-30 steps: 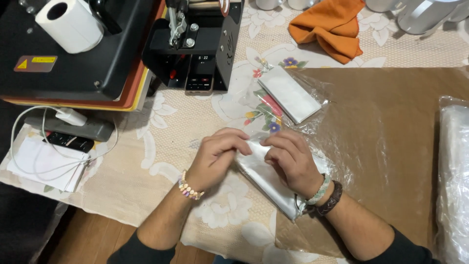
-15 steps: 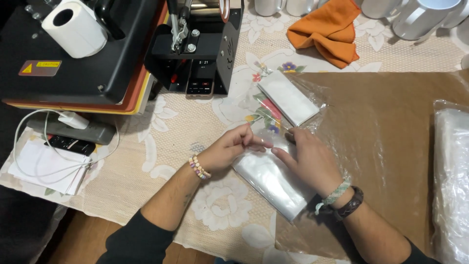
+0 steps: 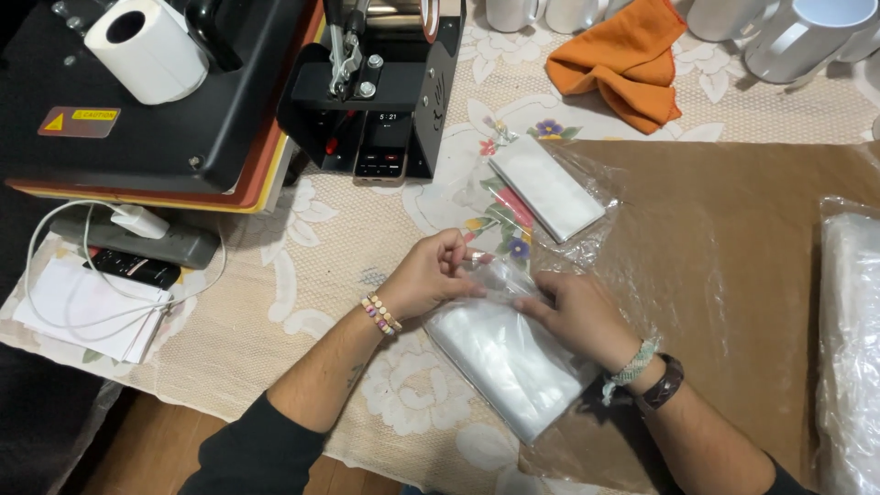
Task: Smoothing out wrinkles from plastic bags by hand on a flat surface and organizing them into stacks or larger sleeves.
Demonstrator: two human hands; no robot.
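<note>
A clear plastic bag (image 3: 504,357) with a flat white item inside lies on the lace tablecloth (image 3: 302,302). My left hand (image 3: 431,275) pinches the bag's top edge near its opening. My right hand (image 3: 577,316) presses flat on the bag's upper right part. A second bagged white item (image 3: 547,186) lies farther back, untouched.
A black heat press (image 3: 165,101) with a white tape roll (image 3: 147,46) stands at back left, a black mug press (image 3: 385,92) beside it. An orange cloth (image 3: 623,60) and white mugs (image 3: 807,37) sit at the back. Brown paper (image 3: 752,257) covers the right; stacked plastic bags (image 3: 848,348) at right edge.
My hands have moved up toward the bag's top end. The left hand went from pressing the bag to pinching its edge, and the bag now lies flatter.
</note>
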